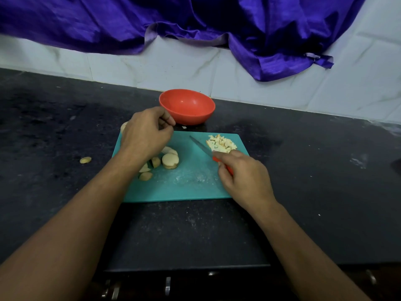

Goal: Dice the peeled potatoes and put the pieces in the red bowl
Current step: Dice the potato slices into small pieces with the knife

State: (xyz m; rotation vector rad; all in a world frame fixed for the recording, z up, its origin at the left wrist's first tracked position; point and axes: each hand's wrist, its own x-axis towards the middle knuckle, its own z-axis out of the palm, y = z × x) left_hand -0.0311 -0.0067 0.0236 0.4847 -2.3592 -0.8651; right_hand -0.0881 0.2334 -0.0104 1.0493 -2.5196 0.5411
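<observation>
Gripping knife [201,147]: right hand [243,177] | left hand [145,133] curled, contents unclear | slices [170,160] beside, red bowl [188,118] behind

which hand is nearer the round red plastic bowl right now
Left. The left hand is in front-left of the round red plastic bowl, almost at its rim. The right hand is further back over the teal cutting board, gripping the red-handled knife.
</observation>
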